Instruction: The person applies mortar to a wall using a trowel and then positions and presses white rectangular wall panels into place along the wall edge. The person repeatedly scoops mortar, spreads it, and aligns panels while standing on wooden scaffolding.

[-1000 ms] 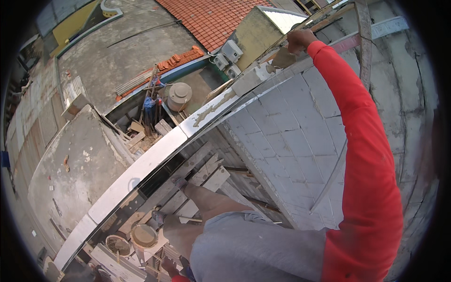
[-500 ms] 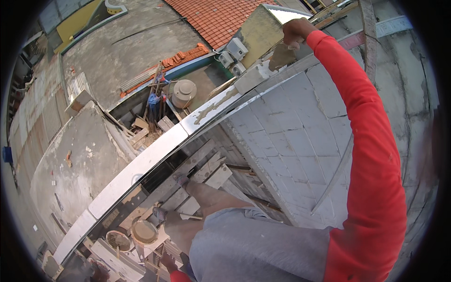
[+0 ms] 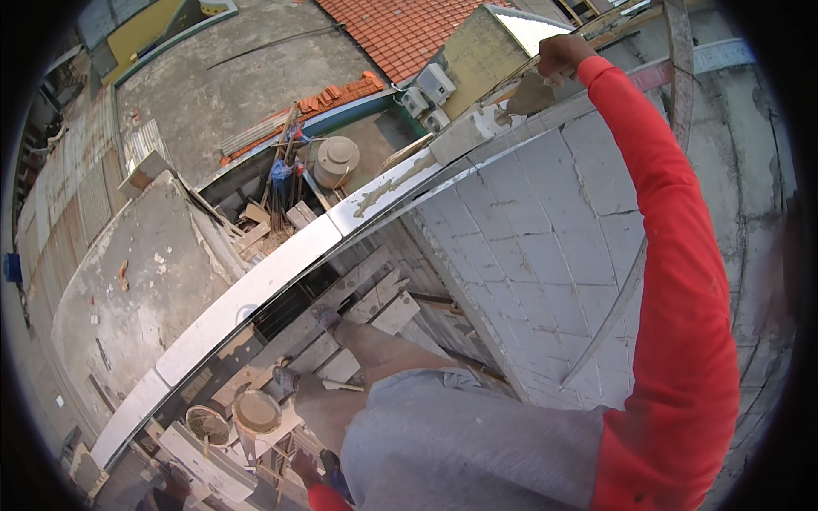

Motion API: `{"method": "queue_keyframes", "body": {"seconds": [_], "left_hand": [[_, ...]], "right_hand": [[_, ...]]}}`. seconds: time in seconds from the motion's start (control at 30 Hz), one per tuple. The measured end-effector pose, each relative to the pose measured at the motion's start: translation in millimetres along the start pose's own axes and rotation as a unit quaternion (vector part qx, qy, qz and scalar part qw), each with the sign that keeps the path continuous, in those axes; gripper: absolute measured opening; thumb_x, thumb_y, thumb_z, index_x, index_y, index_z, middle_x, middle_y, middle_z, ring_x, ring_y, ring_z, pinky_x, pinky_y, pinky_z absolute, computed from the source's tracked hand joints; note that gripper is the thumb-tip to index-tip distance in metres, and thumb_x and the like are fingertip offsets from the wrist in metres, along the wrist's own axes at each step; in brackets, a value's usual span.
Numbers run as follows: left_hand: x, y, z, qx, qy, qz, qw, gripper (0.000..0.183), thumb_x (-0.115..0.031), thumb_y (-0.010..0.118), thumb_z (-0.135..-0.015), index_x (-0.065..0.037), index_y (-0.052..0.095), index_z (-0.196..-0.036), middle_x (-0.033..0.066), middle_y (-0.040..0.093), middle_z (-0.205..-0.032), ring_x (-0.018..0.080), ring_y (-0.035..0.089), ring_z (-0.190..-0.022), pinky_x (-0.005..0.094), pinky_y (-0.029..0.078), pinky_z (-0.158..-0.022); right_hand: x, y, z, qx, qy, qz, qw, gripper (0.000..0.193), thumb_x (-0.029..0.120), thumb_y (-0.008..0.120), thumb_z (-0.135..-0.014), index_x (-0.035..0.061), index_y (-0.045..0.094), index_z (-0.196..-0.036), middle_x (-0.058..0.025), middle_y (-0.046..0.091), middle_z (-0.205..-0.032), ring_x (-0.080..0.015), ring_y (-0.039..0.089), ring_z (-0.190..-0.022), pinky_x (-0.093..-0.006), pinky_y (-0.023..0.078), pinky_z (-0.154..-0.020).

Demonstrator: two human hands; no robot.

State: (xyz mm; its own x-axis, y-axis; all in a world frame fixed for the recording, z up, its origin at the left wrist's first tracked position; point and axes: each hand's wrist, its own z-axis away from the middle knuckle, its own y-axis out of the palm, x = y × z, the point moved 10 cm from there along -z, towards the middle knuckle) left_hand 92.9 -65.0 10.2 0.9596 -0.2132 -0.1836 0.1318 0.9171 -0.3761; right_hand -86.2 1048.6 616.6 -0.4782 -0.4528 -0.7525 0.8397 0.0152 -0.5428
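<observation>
At the upper right, my right hand (image 3: 561, 56) is closed round the handle of a trowel, its red-sleeved arm stretched far out. The mortar-smeared trowel blade (image 3: 529, 95) points down at the top of a narrow block wall (image 3: 290, 260), at a grey mortar-covered stretch; whether it touches is hard to tell. A patch of grey mortar (image 3: 383, 189) lies on the white blocks nearer the middle. Low down by my shorts, my left hand (image 3: 303, 468) hangs with loose, parted fingers and holds nothing I can see. Below it to the left stand a round mortar-filled container (image 3: 256, 411) and a bucket (image 3: 210, 424).
My feet stand on wooden planks (image 3: 375, 300) beside the wall. A grey block wall (image 3: 545, 230) rises to the right, with a wooden post (image 3: 679, 72) beyond. Past the narrow wall lie lower roofs, a water tank (image 3: 336, 162) and air-conditioner units (image 3: 430, 89).
My right hand and the trowel have moved slightly farther right along the wall top. The view has shifted a little; my left hand still hangs low.
</observation>
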Motion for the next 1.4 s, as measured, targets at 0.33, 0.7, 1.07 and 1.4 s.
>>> {"method": "queue_keyframes", "body": {"seconds": [0.33, 0.7, 1.07, 1.4], "left_hand": [[1, -11, 7, -0.034, -0.017, -0.021, 0.999, 0.048, -0.029, 0.061, -0.102, -0.003, 0.058, -0.142, 0.0188, 0.064, -0.132, 0.0404, 0.067, -0.12, 0.0537, 0.054, -0.088], [-16, 1, 1, 0.033, 0.049, 0.001, 0.998, 0.042, -0.025, 0.063, -0.1, -0.002, 0.061, -0.135, 0.0158, 0.065, -0.118, 0.0354, 0.068, -0.111, 0.0496, 0.055, -0.083], [50, -37, 14, -0.081, -0.069, -0.031, 0.994, 0.031, -0.021, 0.064, -0.1, 0.0, 0.066, -0.123, 0.0134, 0.07, -0.107, 0.0316, 0.074, -0.094, 0.0506, 0.059, -0.072], [151, -32, 62, -0.079, -0.143, -0.071, 0.984, 0.036, -0.031, 0.067, -0.098, -0.003, 0.065, -0.121, 0.0142, 0.073, -0.098, 0.0267, 0.076, -0.092, 0.0423, 0.061, -0.073]], "right_hand": [[2, 4, 9, -0.046, 0.0, 0.001, 0.999, 0.035, 0.011, 0.08, -0.062, 0.0043, 0.083, -0.096, -0.0149, 0.08, -0.094, -0.0333, 0.077, -0.084, -0.0458, 0.059, -0.072], [30, 6, -63, -0.085, -0.055, 0.178, 0.979, 0.048, 0.01, 0.09, -0.054, 0.0034, 0.081, -0.101, -0.0124, 0.081, -0.103, -0.0341, 0.077, -0.102, -0.0493, 0.058, -0.083], [177, 28, -178, -0.182, -0.323, 0.275, 0.887, 0.021, 0.033, 0.083, -0.063, 0.0178, 0.084, -0.077, -0.0103, 0.078, -0.085, -0.0296, 0.074, -0.085, -0.0463, 0.058, -0.079], [245, 19, -238, -0.13, -0.241, 0.332, 0.903, 0.037, 0.035, 0.093, -0.047, 0.0161, 0.083, -0.077, -0.0082, 0.078, -0.084, -0.0273, 0.075, -0.083, -0.0424, 0.058, -0.078]]}}
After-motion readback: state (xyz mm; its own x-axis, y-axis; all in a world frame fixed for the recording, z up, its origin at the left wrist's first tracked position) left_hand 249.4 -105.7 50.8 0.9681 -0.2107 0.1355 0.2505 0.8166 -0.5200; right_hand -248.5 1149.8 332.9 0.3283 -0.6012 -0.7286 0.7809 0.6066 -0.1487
